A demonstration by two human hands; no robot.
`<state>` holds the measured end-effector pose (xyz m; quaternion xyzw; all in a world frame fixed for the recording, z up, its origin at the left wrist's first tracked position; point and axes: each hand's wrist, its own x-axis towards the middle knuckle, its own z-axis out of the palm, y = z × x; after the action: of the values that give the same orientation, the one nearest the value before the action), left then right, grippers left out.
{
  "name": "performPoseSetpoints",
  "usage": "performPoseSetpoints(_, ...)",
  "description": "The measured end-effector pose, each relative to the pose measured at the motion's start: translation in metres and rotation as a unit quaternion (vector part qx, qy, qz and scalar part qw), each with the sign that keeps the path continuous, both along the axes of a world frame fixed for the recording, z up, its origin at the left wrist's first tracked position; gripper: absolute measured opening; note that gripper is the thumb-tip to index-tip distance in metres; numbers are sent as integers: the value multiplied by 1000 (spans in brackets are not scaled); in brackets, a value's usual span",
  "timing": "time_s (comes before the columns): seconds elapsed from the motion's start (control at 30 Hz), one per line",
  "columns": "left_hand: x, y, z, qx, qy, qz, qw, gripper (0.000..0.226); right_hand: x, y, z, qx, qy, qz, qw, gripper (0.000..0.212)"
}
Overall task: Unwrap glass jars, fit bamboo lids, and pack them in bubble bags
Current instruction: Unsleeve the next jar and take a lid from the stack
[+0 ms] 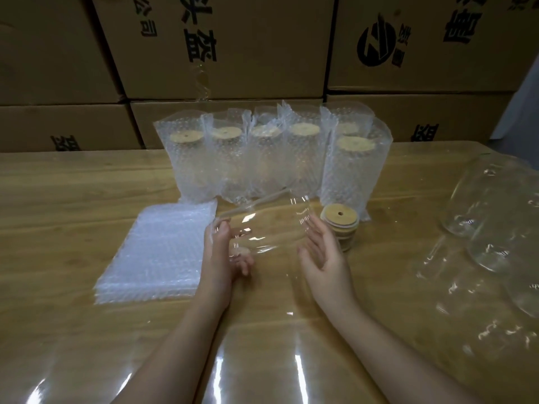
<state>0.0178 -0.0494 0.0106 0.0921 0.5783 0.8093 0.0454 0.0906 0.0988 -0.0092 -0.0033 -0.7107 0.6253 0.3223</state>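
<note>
A clear glass jar point(271, 225) lies on its side in the air above the wooden table point(73, 199), between my two hands. My left hand point(223, 252) grips its left end, thumb on top and fingers curled underneath, showing through the glass. My right hand point(322, 252) is flat, its straight fingers against the jar's right end. A stack of round bamboo lids point(339, 225) with centre holes sits just right of my right hand. A pile of flat bubble bags point(157, 252) lies left of my left hand. Motion blurs the jar.
Several lidded jars in bubble bags point(262, 161) stand in a row behind the hands. More clear jars in film point(495, 205) lie at the right. Clear plastic film point(248, 363) covers the near table edge. Stacked cardboard boxes point(233, 53) wall off the back.
</note>
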Motion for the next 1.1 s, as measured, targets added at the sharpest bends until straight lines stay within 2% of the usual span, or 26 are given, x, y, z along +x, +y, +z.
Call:
performPoseSetpoints(0.07, 2, 1, -1, -39, 30, 19, 999, 66, -1, 1, -1, -18, -21, 12, 1000, 56)
performPoseSetpoints(0.17, 9, 2, 1, -69, 74, 44, 994, 52, -1, 0, 0, -20, -30, 20, 999, 56)
performPoseSetpoints(0.37, 18, 5, 1, -96, 161, 55, 981, 58, 0, 3, 0, -31, -15, 25, 999, 64)
performPoseSetpoints(0.57, 15, 0, 2, -115, 136, 67, 982, 51, 5, 2, 4, 21, 14, 0, 1000, 61)
performPoseSetpoints(0.7, 16, -2, 2, -141, 145, 33, 979, 38, 8, 2, 10, 4, 18, 0, 1000, 54)
performPoseSetpoints(0.8, 13, -3, 3, -114, 126, -6, 985, 37, 12, 1, 17, -14, 12, 5, 1000, 54)
performPoseSetpoints(0.87, 11, -4, 3, -91, 98, -30, 991, 43, 14, 0, 21, -31, 5, 27, 999, 60)
performPoseSetpoints(0.97, 7, -4, 5, -57, 49, -46, 996, 50, 16, -3, 25, -45, -12, 62, 997, 83)
performPoseSetpoints(1.03, 5, -4, 5, -26, 25, -42, 998, 47, 16, -6, 26, -54, -27, 79, 995, 103)
performPoseSetpoints(1.1, 4, -4, 6, 5, 8, -32, 999, 42, 17, -10, 26, -53, -29, 103, 993, 113)
